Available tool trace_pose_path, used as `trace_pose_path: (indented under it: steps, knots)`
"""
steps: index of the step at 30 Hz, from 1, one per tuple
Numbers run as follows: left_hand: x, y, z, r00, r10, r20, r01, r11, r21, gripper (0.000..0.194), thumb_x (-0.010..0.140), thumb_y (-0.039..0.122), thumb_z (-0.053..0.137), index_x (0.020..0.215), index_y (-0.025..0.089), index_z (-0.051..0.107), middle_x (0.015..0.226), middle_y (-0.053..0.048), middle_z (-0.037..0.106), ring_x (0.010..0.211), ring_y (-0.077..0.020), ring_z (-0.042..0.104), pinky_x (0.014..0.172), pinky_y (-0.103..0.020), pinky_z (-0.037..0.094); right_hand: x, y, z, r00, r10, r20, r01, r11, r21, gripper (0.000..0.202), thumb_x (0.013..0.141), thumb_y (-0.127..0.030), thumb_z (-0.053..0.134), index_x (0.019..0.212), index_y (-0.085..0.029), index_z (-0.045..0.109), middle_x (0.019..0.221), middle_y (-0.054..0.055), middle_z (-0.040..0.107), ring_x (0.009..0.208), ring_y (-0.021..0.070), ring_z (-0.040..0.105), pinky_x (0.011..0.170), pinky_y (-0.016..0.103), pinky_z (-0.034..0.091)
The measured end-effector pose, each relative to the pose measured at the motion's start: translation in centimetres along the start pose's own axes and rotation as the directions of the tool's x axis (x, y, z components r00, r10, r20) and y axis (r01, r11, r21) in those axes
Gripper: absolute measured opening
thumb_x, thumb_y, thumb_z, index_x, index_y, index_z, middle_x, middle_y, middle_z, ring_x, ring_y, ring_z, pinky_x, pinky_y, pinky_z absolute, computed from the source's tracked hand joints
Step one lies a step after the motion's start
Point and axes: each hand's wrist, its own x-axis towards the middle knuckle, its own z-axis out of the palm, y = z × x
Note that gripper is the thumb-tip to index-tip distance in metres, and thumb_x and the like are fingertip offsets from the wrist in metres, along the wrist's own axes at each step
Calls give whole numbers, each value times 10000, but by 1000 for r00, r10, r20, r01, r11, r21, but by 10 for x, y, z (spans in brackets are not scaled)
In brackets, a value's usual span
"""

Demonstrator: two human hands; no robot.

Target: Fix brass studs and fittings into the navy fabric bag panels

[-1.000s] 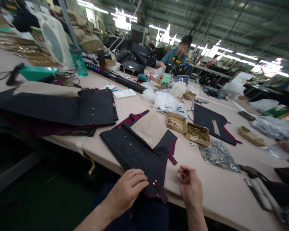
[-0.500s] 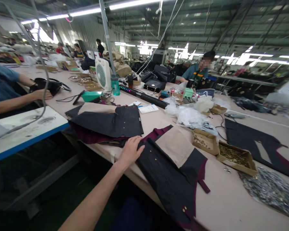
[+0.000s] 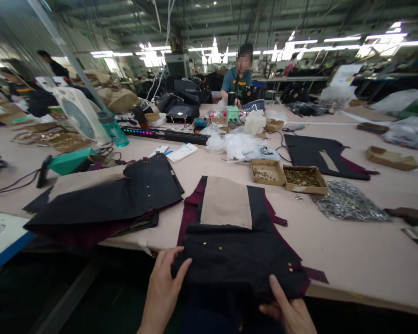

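In the head view, the dark cloth piece [image 3: 237,260] lies at the near edge of the table [image 3: 355,250], in front of the person, its near border hanging past the edge. A beige panel [image 3: 226,202] lies on its far part, maroon lining shows along its left and right sides, and small brass studs [image 3: 220,248] dot its surface. The left hand [image 3: 165,283] touches its near left corner, thumb and forefinger apart over the cloth; I cannot tell whether the other fingers grip from beneath. The right hand [image 3: 287,308] is at the near right border, thumb on top of the cloth and fingers lower down, apart from the thumb; whether they pinch the border I cannot tell. To the left lies a stack of dark pieces [image 3: 104,199]. Farther off on the right, two cardboard boxes [image 3: 304,179] of small metal parts stand side by side, with a clear bag [image 3: 348,202] of silvery parts just right of them. On the far left stand a white fan [image 3: 78,113] and a teal bottle [image 3: 114,130]; a co-worker [image 3: 238,79] is across the table
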Motion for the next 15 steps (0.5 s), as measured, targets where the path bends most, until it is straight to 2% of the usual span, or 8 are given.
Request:
trace_pose_path:
  steps: [3, 5, 7, 9, 11, 12, 15]
  knots:
    - [-24, -10, 11, 985, -170, 30, 173, 971, -167, 535, 867, 661, 663, 1215, 255, 657, 1134, -69, 714, 1028, -281, 714, 875, -419, 617, 17, -14, -6, 999, 27, -33, -30, 997, -75, 678, 652, -618, 911, 1191, -229, 779, 1433, 109, 628, 1076, 368, 713, 746, 428, 695]
    - [-36, -13, 19, 974, -220, 51, 225, 941, -251, 565, 827, 680, 695, 1176, 236, 674, 1086, -73, 741, 1012, -286, 731, 862, -399, 628, 29, -28, -9, 1000, -22, -5, 21, 985, -170, 635, 713, -612, 876, 1182, -198, 772, 1302, 121, 706, 1014, 346, 734, 778, 412, 686]
    - [-47, -9, 27, 976, -206, 73, 218, 933, -287, 513, 821, 666, 712, 1094, 231, 712, 1038, -73, 750, 945, -275, 741, 792, -359, 637, 43, -47, -8, 996, -46, 71, 64, 957, -281, 522, 796, -600, 818, 1080, -164, 782, 1045, 122, 776, 855, 316, 754, 751, 391, 673]
    - [-56, 0, 35, 981, -168, 99, 190, 934, -303, 428, 829, 639, 724, 985, 241, 746, 989, -65, 749, 860, -250, 737, 692, -312, 624, 63, -72, -3, 981, -73, 182, 137, 919, -370, 448, 835, -597, 782, 901, -154, 768, 825, 102, 759, 709, 290, 733, 665, 368, 652]
    - [-64, 13, 44, 983, -132, 125, 167, 927, -335, 372, 838, 614, 735, 931, 255, 765, 998, -65, 749, 866, -240, 737, 665, -287, 617, 88, -99, 5, 949, -151, 275, 254, 885, -390, 429, 844, -591, 771, 821, -164, 734, 731, 74, 726, 614, 255, 693, 581, 348, 619]
    - [-67, 20, 49, 983, -116, 141, 160, 920, -358, 358, 846, 603, 735, 943, 261, 773, 1033, -71, 751, 908, -244, 741, 685, -283, 625, 102, -112, 10, 930, -194, 311, 308, 874, -375, 412, 843, -576, 774, 846, -166, 734, 733, 67, 725, 606, 245, 684, 566, 344, 609]
    - [-71, 39, 68, 977, -51, 207, 137, 895, -425, 359, 905, 570, 681, 1078, 270, 775, 1192, -98, 735, 1081, -267, 727, 816, -309, 653, 144, -149, 26, 872, -297, 390, 442, 819, -365, 347, 861, -504, 775, 874, -161, 727, 693, 44, 699, 576, 202, 643, 529, 299, 560]
